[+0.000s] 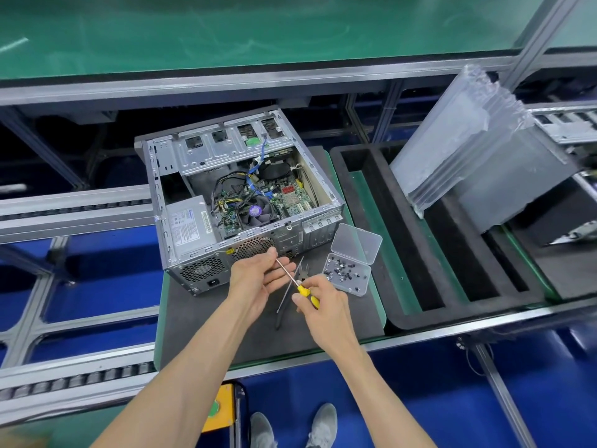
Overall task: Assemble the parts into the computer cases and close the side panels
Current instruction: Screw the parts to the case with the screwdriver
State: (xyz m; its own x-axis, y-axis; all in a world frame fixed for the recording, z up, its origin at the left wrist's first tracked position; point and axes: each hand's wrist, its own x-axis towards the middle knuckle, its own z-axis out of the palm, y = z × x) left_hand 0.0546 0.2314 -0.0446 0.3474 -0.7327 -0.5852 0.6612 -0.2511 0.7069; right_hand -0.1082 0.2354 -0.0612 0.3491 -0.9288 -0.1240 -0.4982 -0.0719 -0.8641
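Yellow-handled screwdriver between right hand and left hand.

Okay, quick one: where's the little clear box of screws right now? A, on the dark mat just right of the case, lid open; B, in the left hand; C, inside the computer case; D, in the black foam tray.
A: the screw box sits on the dark mat right of the computer case, lid flipped open.
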